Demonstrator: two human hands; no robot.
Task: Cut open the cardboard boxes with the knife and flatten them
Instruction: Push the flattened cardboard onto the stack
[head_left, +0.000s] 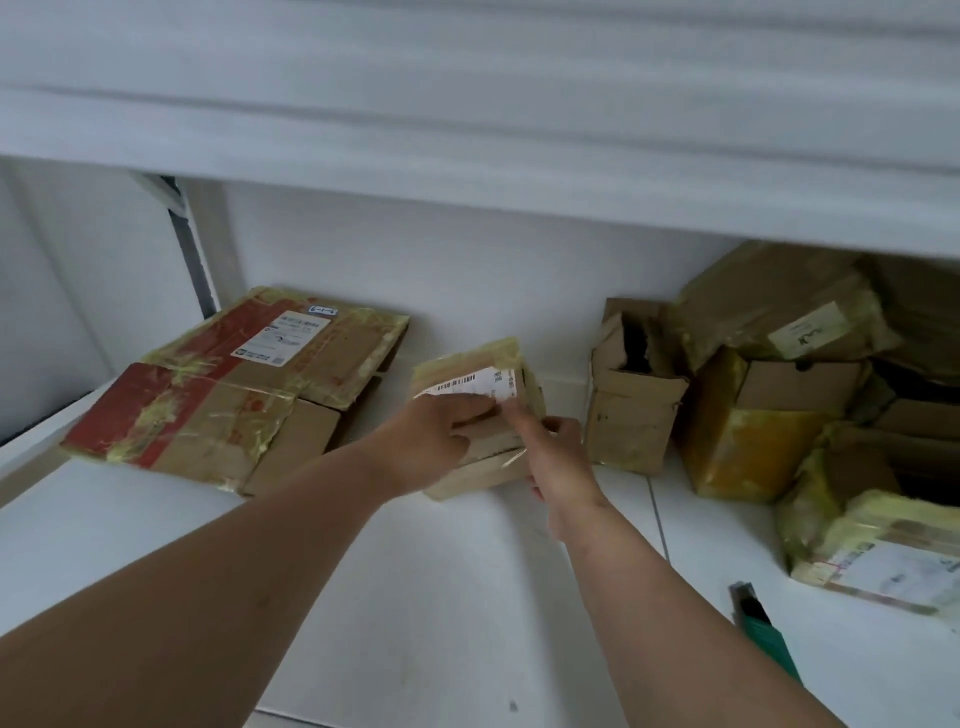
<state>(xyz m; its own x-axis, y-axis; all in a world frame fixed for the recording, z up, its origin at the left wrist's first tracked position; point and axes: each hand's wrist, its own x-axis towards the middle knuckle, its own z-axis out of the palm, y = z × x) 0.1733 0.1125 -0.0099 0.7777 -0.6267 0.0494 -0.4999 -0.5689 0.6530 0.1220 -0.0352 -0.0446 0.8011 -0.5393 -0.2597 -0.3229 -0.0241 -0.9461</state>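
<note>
**Small box in both hands, knife idle**

Green-handled utility knife lies on white floor, nearer than and right of small taped brown cardboard box. Left hand and right hand grip that box's sides. Looks light, crushable, tape slick; hold cardboard edges. Flattened red-taped cardboard left of it, unopened boxes right.

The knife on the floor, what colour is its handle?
Green, with a dark grey tip. The knife shows in the head view, lying on the white floor near the right arm.

Both bare forearms reach from the bottom of the frame toward its centre. The left hand has its fingers curled in a grip; the right hand, beside it, extends a forefinger.
</note>
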